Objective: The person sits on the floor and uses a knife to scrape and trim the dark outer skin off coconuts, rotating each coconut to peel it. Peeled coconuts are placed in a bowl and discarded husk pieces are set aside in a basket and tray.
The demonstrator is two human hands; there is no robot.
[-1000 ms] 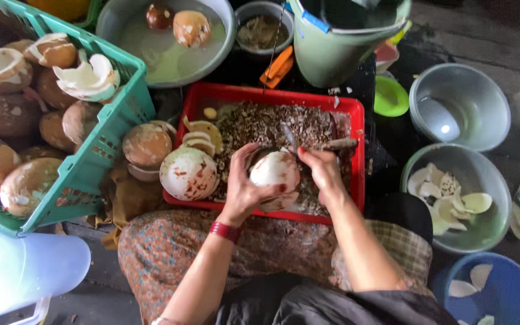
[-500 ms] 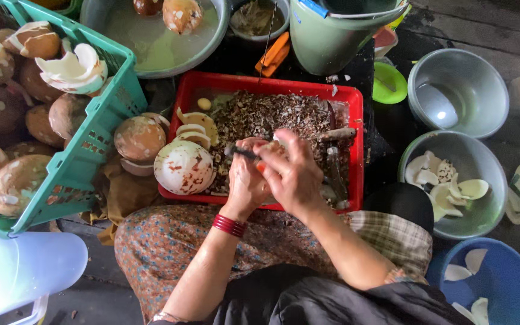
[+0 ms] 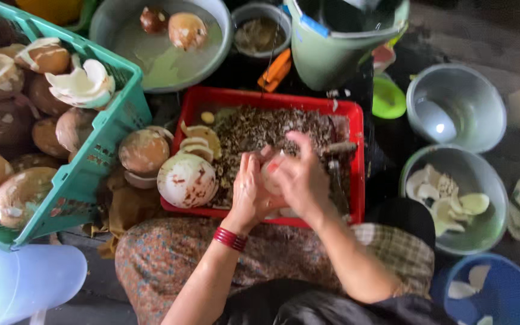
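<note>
a: both hands are up over the red tray (image 3: 356,120), clasped round a pale coconut piece (image 3: 272,171).

b: left hand (image 3: 249,192) cups it from nine o'clock, right hand (image 3: 299,177) wraps it from three, fingers curled.

a: equally near, then.

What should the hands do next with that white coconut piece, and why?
Probably keep turning the coconut piece and scraping off its brown skin. Both the left hand and the right hand grip it over the red tray, which is already full of dark peelings. Clean white pieces lie in the bowl to the right, so it likely goes there afterwards.
</note>
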